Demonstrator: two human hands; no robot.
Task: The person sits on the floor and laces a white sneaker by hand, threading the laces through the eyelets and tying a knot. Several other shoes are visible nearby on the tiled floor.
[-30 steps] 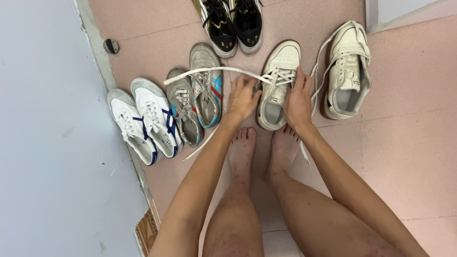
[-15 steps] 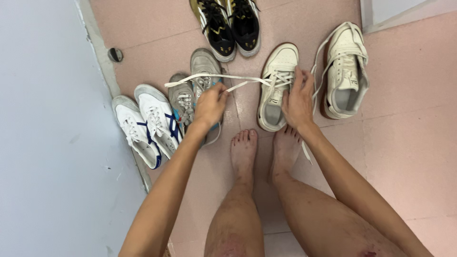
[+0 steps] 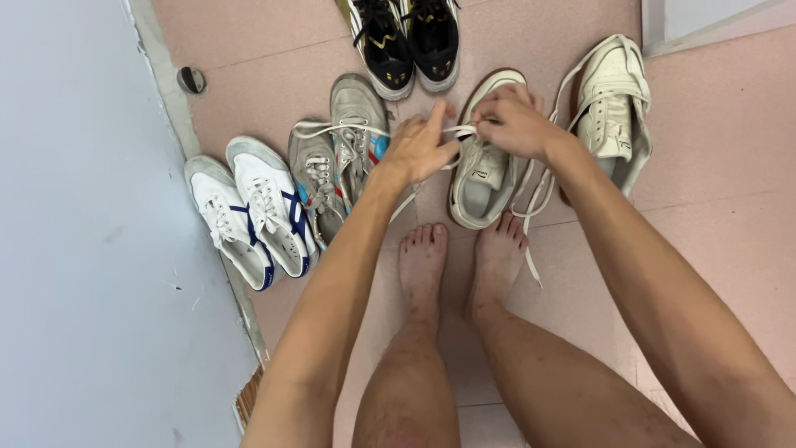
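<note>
A view from above looks down at a floor of pale pink tiles with thin grout lines, seen past a person's bare legs and two bare feet standing side by side. Along the left runs a pale blue-grey wall, with a small round doorstop on the floor close to its base. At the top right a white door frame cuts across the corner. Seven shoes lie on the floor in a loose arc in front of the feet. Counted from the left: two white sneakers with dark blue stripes lie against the wall, two grey sneakers with coloured patches sit just beside them, and two black sneakers with yellow marks sit at the top edge, partly cut off. One cream sneaker lies directly in front of the feet, under the hands, and a second cream sneaker lies just to its right, tipped on its side with loose laces trailing toward the feet. That makes four pairs in all, counted as eight shoes if the two cream ones are taken together. The left hand is closed in a pinch on a white shoelace, which stretches left across the grey sneakers. The right hand is curled over the front of the cream sneaker, its fingers gripping the lace there.
</note>
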